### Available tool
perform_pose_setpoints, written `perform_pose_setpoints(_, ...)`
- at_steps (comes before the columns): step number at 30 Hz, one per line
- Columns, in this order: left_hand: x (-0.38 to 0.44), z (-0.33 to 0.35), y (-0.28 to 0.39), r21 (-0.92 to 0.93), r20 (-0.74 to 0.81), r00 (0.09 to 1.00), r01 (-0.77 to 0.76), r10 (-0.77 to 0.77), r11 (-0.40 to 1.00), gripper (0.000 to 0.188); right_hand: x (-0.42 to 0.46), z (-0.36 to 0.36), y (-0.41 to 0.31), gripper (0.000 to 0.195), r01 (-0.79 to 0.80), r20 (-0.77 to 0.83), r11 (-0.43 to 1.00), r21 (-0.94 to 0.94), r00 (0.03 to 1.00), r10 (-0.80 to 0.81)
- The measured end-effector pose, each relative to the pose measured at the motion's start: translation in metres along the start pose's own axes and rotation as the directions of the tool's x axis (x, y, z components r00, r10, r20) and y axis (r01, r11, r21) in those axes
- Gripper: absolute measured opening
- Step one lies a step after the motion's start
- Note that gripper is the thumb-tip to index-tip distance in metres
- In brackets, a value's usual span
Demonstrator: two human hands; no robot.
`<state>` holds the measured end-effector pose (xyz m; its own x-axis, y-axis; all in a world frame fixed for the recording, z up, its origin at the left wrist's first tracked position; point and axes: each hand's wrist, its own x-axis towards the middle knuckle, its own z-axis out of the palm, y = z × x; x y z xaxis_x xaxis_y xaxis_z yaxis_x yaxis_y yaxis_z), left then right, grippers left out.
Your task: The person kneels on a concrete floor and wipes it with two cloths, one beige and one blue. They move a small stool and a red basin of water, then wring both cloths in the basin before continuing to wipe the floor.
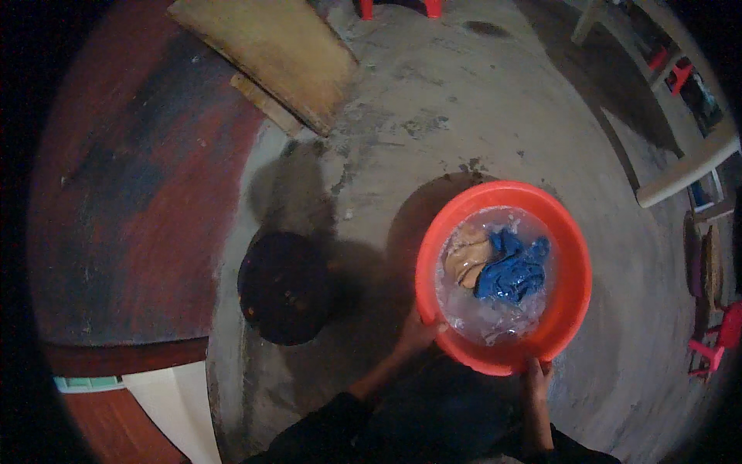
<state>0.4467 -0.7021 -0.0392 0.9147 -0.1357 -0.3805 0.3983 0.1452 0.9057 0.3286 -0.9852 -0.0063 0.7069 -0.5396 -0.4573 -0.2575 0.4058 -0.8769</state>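
Observation:
A round orange-red plastic basin [571,272] holds soapy water with wet cloth in it. Blue cloth [513,275] lies bunched to the right of a tan cloth [465,255], both partly under the water. My left hand [422,332] grips the rim at the basin's lower left, the thumb over the edge. At the bottom rim, slightly right, my right hand [537,374] has hold of the edge too. The fingers of both hands are mostly hidden under the basin.
A dark round object [285,288] stands on the concrete floor [464,98] at left. Beyond it leans a wooden board [284,52]. Pale furniture legs [687,171] and a pink-red plastic chair [710,351] are at right. Red legs [400,7] show at the top.

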Motion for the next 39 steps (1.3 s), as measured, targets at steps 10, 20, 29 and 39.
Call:
perform_pose_setpoints(10,0.042,0.011,0.021,0.063,0.205,0.964,0.156,-0.166,0.986,0.076,-0.010,-0.028,0.049,0.047,-0.291,-0.139,0.948,-0.131,0.952,0.273)
perform_pose_setpoints(20,0.122,0.091,0.073,0.707,0.566,0.754,-0.652,0.333,0.274,0.064,0.081,0.060,-0.045,0.048,0.380,0.241,0.274,-0.884,0.871,-0.429)
perform_pose_setpoints(29,0.179,0.144,-0.032,0.801,0.590,0.802,-0.596,0.090,0.060,0.060,0.170,0.119,0.018,0.051,0.144,0.153,-0.073,-0.987,0.979,-0.133)
perform_pose_setpoints(39,0.195,0.147,-0.134,0.744,0.667,0.659,-0.609,-0.347,0.273,0.039,0.177,0.035,0.066,0.052,0.474,0.473,-0.115,-0.873,0.880,0.041)
